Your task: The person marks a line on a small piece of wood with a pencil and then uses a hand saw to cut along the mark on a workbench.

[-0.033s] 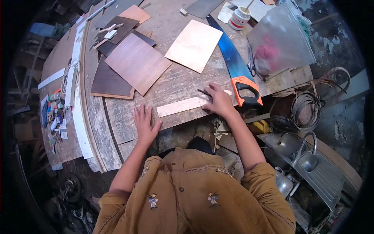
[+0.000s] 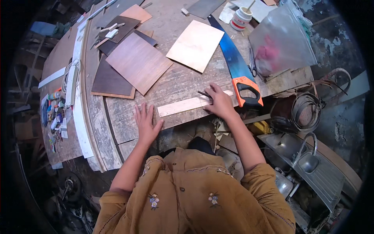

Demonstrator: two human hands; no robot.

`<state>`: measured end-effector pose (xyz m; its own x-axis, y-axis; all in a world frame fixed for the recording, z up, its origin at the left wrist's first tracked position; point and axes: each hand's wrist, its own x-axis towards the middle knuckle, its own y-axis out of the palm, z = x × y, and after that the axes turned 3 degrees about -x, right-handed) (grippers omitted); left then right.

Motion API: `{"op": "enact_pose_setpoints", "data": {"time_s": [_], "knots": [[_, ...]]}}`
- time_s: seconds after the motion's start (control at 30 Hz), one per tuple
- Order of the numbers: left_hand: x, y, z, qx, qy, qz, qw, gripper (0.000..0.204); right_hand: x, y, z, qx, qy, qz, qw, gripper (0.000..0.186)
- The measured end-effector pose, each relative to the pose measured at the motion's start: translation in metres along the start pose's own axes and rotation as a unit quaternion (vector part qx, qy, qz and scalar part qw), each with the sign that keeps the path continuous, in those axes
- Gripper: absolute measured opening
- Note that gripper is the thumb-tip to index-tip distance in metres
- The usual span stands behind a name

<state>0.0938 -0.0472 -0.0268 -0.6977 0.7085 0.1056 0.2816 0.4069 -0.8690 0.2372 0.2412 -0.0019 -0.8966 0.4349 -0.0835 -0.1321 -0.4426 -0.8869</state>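
Note:
A narrow light wooden strip (image 2: 179,107) lies near the front edge of the worktable. My right hand (image 2: 221,103) rests over its right part, hiding some of it, with a short dark pencil (image 2: 203,93) gripped between the fingers. Across the strip, beside that hand, runs a thin line. My left hand (image 2: 146,124) lies flat on the wood just off the strip's left end, fingers spread, holding nothing. Right of my right hand is a handsaw (image 2: 235,58) with a blue blade and an orange and black handle.
Brown laminate panels (image 2: 139,62) overlap at the left, beside a pale square panel (image 2: 195,46). Farther right stand a white glue jar (image 2: 241,18), scissors (image 2: 252,66) and a clear plastic bag (image 2: 282,43). A metal sink (image 2: 309,160) sits below the table's right side.

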Motion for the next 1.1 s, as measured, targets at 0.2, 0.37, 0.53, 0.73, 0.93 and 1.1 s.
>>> {"op": "enact_pose_setpoints", "data": {"time_s": [0.2, 0.37, 0.53, 0.73, 0.93, 1.1], "knots": [[0.018, 0.001, -0.008, -0.038, -0.001, 0.022, 0.999, 0.054, -0.006, 0.008, 0.0, 0.024, 0.019, 0.006, 1.0, 0.061], [0.031, -0.008, -0.016, -0.142, -0.058, 0.027, 0.988, 0.035, -0.007, 0.001, 0.005, 0.041, 0.0, -0.027, 0.999, 0.042], [0.054, -0.037, -0.018, -0.494, -0.113, -0.019, 0.862, 0.023, -0.009, -0.017, 0.018, 0.091, 0.029, 0.037, 0.995, 0.03], [0.093, -0.065, -0.06, -0.657, -0.17, -0.103, 0.728, 0.024, -0.017, 0.02, 0.042, 0.396, 0.042, 0.006, 0.917, 0.027], [0.085, -0.037, -0.087, -0.653, -0.207, -0.043, 0.727, 0.024, -0.029, 0.057, 0.08, 0.608, 0.089, 0.015, 0.789, 0.018], [0.079, -0.03, -0.1, -0.616, -0.181, 0.025, 0.766, 0.026, -0.033, 0.061, 0.09, 0.588, 0.075, 0.023, 0.805, 0.019]]}}
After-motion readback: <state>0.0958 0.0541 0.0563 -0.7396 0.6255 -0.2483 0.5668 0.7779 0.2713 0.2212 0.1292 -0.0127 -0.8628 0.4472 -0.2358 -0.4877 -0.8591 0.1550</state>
